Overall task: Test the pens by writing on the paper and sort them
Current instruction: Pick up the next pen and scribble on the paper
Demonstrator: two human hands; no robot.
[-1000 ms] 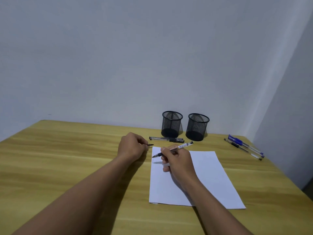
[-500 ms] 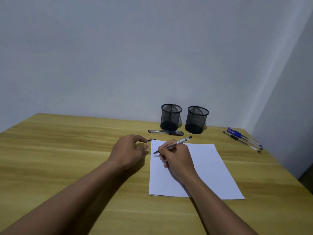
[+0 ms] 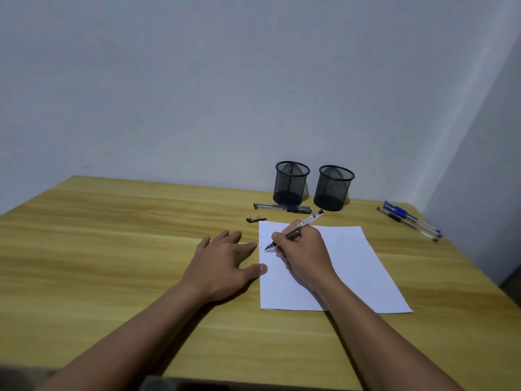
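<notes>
Pen point(image 3: 307, 220) under test: light, stiff, with a smooth plastic barrel. I judge it will slip in a loose pinch, so it is best taken low, at the dark section near the tip. The right hand point(image 3: 304, 255) has it there, fingers curled round the barrel, tip down on the paper point(image 3: 352, 263) near its upper left corner, beside faint scribbles. The paper is thin and limp, and I expect it to slide on the table point(image 3: 112, 249). The left hand point(image 3: 222, 263) lies flat with fingers straight and spread, holding nothing, thumb tip at the sheet's left edge. The cap point(image 3: 256, 220) lies just beyond that corner.
</notes>
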